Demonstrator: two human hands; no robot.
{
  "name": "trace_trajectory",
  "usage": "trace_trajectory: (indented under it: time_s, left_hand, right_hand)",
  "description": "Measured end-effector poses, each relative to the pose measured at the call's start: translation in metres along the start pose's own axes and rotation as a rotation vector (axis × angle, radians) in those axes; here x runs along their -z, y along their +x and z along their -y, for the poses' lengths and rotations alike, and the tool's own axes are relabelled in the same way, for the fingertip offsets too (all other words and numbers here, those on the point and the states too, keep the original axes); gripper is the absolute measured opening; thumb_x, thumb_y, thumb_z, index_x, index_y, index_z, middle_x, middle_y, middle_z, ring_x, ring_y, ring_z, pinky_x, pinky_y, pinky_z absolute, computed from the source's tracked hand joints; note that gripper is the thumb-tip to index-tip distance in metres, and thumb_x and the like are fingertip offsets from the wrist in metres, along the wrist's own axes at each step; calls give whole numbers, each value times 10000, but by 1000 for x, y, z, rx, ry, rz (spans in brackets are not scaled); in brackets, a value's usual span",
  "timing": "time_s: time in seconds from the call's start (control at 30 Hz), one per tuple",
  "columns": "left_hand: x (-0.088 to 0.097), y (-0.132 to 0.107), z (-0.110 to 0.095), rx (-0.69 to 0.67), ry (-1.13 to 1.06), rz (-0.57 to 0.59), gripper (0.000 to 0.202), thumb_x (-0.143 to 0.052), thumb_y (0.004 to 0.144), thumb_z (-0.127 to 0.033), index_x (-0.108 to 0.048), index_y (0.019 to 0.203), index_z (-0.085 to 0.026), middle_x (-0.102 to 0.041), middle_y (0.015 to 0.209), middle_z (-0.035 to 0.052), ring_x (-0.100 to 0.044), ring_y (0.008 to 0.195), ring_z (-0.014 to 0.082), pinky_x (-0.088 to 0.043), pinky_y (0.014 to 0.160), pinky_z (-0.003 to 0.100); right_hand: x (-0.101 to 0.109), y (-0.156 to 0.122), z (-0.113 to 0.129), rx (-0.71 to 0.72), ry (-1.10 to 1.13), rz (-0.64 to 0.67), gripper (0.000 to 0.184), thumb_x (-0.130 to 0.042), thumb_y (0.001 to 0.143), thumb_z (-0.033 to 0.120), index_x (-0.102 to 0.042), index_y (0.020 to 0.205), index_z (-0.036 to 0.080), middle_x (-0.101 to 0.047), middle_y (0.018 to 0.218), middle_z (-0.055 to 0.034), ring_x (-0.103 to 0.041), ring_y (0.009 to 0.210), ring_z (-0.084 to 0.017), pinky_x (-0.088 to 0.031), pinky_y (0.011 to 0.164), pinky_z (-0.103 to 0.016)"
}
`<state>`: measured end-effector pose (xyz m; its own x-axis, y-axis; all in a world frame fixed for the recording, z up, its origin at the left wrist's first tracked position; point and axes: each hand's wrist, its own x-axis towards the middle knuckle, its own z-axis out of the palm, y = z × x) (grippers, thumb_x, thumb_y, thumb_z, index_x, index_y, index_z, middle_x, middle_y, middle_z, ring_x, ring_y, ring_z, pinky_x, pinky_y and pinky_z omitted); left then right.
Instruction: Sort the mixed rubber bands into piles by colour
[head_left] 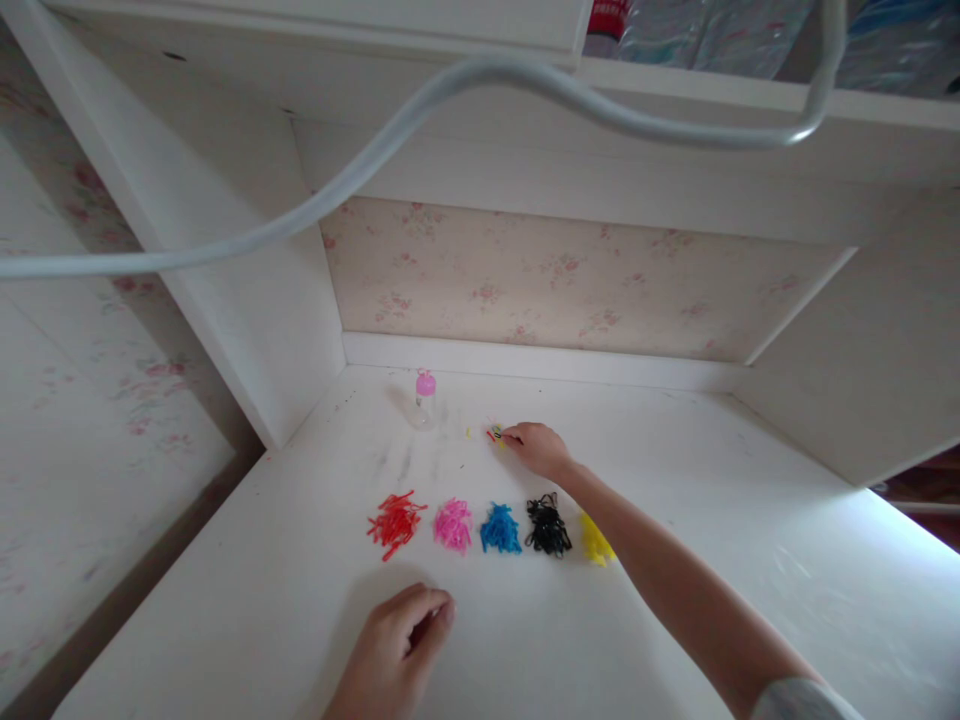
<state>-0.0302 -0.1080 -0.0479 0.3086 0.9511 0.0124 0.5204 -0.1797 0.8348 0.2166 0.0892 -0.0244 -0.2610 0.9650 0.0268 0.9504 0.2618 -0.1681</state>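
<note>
My right hand (538, 448) reaches across the white table, its fingers pinched together at a small mixed cluster of rubber bands (493, 434). A dark band shows right at the fingertips. Closer to me, my left hand (405, 640) is curled with thumb against forefinger; whatever it may hold is hidden. Between the hands lie separate piles of bands in a row: red bands (395, 522), pink bands (453, 525), blue bands (500, 528), black bands (549, 525) and yellow bands (594, 540). My right forearm partly covers the yellow pile.
A clear little bottle with a pink cap (425, 386) stands at the back left, near a stray yellow piece (469, 432). White side panels enclose the table (300, 560). A pale cable (480, 72) crosses in front of the upper shelf, where plastic-wrapped bottles (712, 35) sit.
</note>
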Motion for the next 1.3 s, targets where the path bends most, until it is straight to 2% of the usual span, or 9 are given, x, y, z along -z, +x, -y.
trace_trajectory:
  time_s: [0.27, 0.6, 0.87, 0.93, 1.0, 1.13, 1.3]
  left_hand:
    - [-1, -1, -1, -26, -13, 0, 302, -394, 915, -380, -599, 785, -200, -596, 714, 10, -544, 654, 122, -422, 616, 178]
    - [-1, 0, -5, -22, 3, 8, 281, -408, 913, -364, -584, 759, -207, -583, 703, 1, -538, 643, 121, -410, 610, 189]
    - [-5, 0, -3, -30, -8, 19, 260, -417, 911, -363, -594, 799, -209, -600, 731, 3, -549, 665, 120, -413, 635, 183]
    - [-4, 0, -4, -20, -8, 22, 275, -418, 908, -379, -596, 791, -206, -596, 716, 0, -546, 656, 122, -415, 626, 184]
    - [-3, 1, -6, 2, -4, 26, 297, -421, 900, -399, -598, 768, -200, -588, 689, -3, -540, 639, 126, -417, 607, 186]
    - [5, 10, -16, 31, 32, 49, 339, -419, 891, -428, -602, 732, -191, -577, 656, -9, -538, 631, 133, -411, 575, 189]
    - [18, 47, -35, -77, 241, 53, 354, -397, 897, -384, -628, 711, -192, -594, 615, -18, -537, 586, 121, -378, 549, 199]
  right_hand:
    - [6, -34, -14, 8, 158, -79, 315, -401, 890, 340, -682, 1023, 287, -691, 1032, 12, -618, 907, -156, -431, 761, -227]
    - [11, -73, -30, -1, 241, -69, 314, -410, 874, 344, -704, 958, 273, -709, 969, 7, -634, 847, -163, -435, 707, -230]
    - [19, -110, -27, -23, 116, 72, 304, -427, 859, 374, -722, 883, 303, -720, 875, 3, -632, 814, -171, -411, 694, -228]
    - [22, -114, -30, -33, 128, 69, 305, -427, 858, 375, -724, 870, 305, -721, 855, 3, -633, 798, -170, -414, 693, -229]
    - [25, -117, -37, -40, 163, 12, 314, -416, 861, 364, -722, 875, 296, -720, 859, 0, -636, 786, -171, -422, 687, -234]
    - [23, -126, -63, -100, 287, -184, 324, -413, 853, 372, -719, 896, 276, -719, 898, -9, -641, 809, -182, -446, 704, -253]
    - [-1, -146, -105, -373, 483, -312, 349, -474, 797, 470, -725, 880, 242, -729, 846, -28, -654, 776, -199, -474, 699, -280]
